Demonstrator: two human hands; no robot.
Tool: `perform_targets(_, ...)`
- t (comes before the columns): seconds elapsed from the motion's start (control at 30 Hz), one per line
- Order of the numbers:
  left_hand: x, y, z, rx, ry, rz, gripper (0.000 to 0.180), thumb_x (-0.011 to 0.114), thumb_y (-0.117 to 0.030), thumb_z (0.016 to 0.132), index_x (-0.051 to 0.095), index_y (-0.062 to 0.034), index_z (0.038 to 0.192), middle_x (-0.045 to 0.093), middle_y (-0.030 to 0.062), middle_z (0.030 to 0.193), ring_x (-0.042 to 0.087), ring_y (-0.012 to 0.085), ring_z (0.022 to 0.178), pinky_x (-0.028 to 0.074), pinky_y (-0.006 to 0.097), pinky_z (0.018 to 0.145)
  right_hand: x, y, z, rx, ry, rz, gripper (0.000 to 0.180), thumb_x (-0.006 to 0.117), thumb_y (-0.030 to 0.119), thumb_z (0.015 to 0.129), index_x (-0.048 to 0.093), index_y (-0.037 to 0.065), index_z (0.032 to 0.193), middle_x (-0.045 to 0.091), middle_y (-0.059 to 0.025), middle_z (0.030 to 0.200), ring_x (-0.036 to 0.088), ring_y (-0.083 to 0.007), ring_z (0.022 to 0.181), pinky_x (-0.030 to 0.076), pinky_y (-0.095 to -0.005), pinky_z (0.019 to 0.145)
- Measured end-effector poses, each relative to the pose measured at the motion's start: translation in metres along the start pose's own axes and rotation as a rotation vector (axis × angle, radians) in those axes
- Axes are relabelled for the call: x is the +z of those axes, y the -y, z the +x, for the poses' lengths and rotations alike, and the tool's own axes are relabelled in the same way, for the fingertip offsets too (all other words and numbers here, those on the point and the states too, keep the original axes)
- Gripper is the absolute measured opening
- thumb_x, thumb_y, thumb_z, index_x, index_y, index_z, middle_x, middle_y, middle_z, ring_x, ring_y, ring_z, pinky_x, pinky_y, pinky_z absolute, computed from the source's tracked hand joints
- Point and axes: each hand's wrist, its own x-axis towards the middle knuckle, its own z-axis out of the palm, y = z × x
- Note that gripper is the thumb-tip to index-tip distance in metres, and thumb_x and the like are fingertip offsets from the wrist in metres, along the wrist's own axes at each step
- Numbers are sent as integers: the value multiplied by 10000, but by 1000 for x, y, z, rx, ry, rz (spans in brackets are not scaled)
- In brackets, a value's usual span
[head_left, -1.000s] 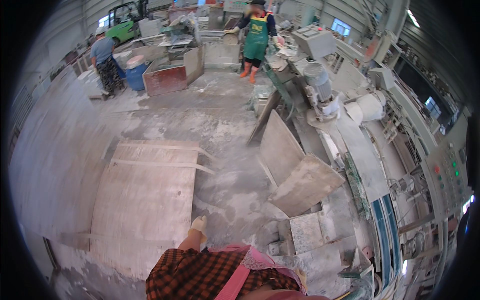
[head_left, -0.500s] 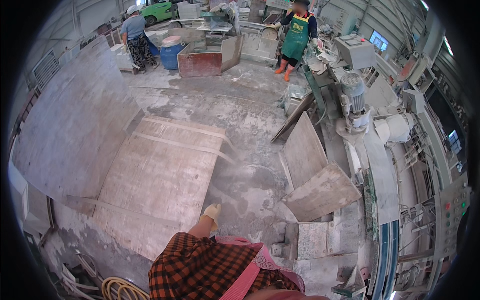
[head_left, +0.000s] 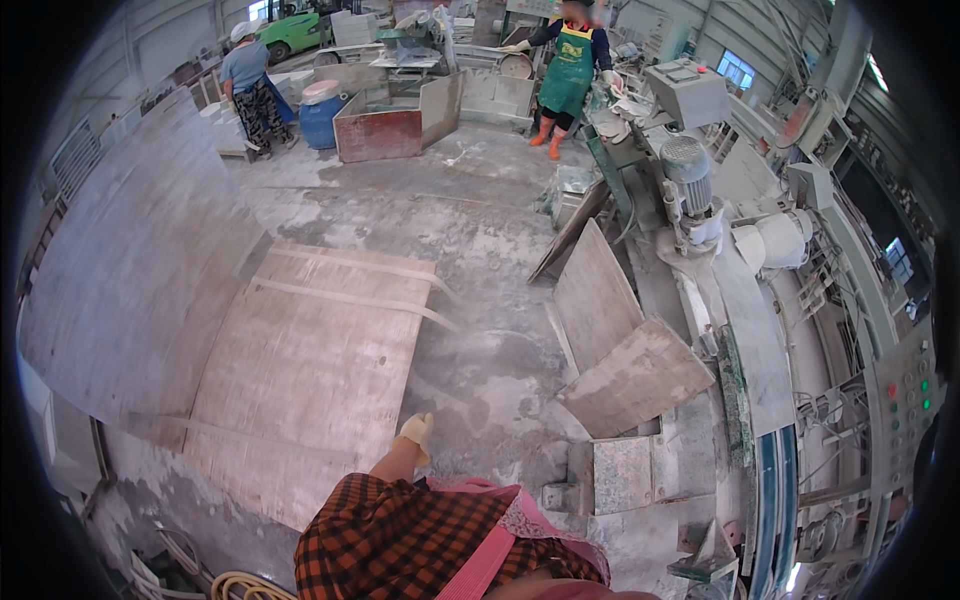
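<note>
My left hand [head_left: 417, 436], in a cream glove, hangs low beside the right edge of a large whitish-brown flat board [head_left: 310, 350]. Its fingers look loosely curled, and I see nothing in them. Whether the glove touches the board's edge, I cannot tell. My left sleeve [head_left: 385, 535] is orange-and-black checked, with a pink apron [head_left: 480, 570] over it. My right hand is out of the picture. Pale straps [head_left: 340, 297] lie across the board's far part. A taller sheet [head_left: 130, 260] stands upright along its left side.
Two slabs [head_left: 640, 380] lean at the right, beside a machine with a motor [head_left: 685, 165] and a button panel [head_left: 908, 390]. A coiled hose [head_left: 245, 585] lies at lower left. Two people work at the back, near a blue barrel [head_left: 320, 118] and a reddish-fronted bin [head_left: 380, 138].
The view has shifted slightly, so the background and slabs sit further left in the picture. My left hand stays low by the board, a little further left, with its fingers still curled.
</note>
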Motion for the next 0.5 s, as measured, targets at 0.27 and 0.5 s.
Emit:
perform_targets(0.27, 2, 1, 6, 29, 14, -3, 502, 470, -450, 926, 643, 20, 903, 664, 144, 772, 638, 271, 736, 477, 407, 689, 1, 9, -2, -11, -16, 2, 256, 579, 235, 845, 648, -10, 820, 563, -29, 658, 464, -120, 629, 392, -338, 562)
perform_targets(0.5, 8, 7, 10, 35, -30, 25, 498, 479, -443, 929, 660, 21, 938, 685, 148, 797, 658, 276, 769, 490, 401, 711, 3, 0, 3, 18, 43, 114, 245, 595, 236, 843, 599, 14, 741, 442, 26, 611, 385, -89, 604, 329, -319, 532)
